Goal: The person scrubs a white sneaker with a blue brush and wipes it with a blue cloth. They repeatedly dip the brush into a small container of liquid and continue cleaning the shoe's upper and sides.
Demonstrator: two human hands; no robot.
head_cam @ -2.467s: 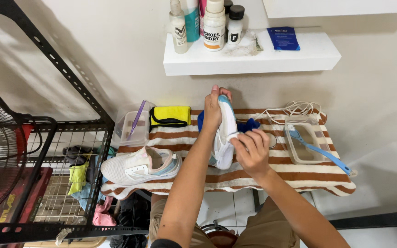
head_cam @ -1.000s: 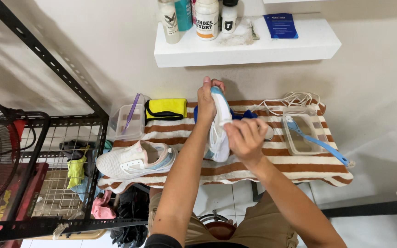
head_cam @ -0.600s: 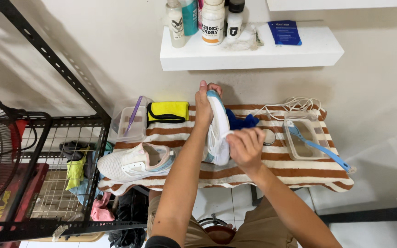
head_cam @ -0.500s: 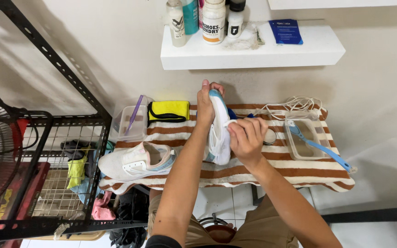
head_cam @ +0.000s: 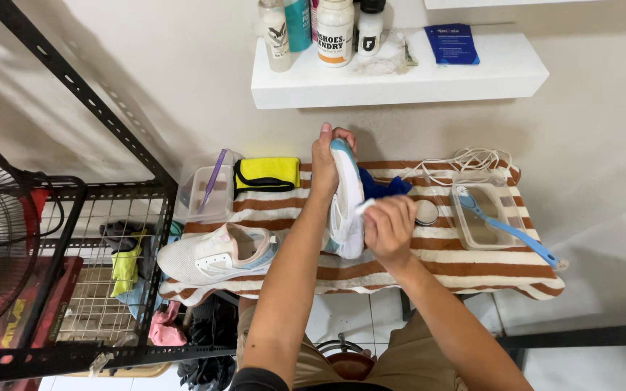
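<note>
While the left hand point(head_cam: 330, 148) grips the toe of a white shoe point(head_cam: 346, 199) held upright above the striped towel point(head_cam: 472, 264), the right hand point(head_cam: 389, 228) pinches a small white wipe against its sole; scrubbing seems underway; further strokes likely need steady pressure.

Brown-and-white striped cloth point(head_cam: 465, 264); white shoe point(head_cam: 347, 199) with light-blue toe; white shoe point(head_cam: 215, 253), pink-lined; yellow, black-edged cloth point(head_cam: 267, 172); blue brush point(head_cam: 505, 228); purple brush point(head_cam: 213, 177); white shelf point(head_cam: 400, 80).

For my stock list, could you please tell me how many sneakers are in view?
2: one white sneaker lies on the striped towel, and the other sneaker is held upright in the left hand. None seem hidden.
</note>
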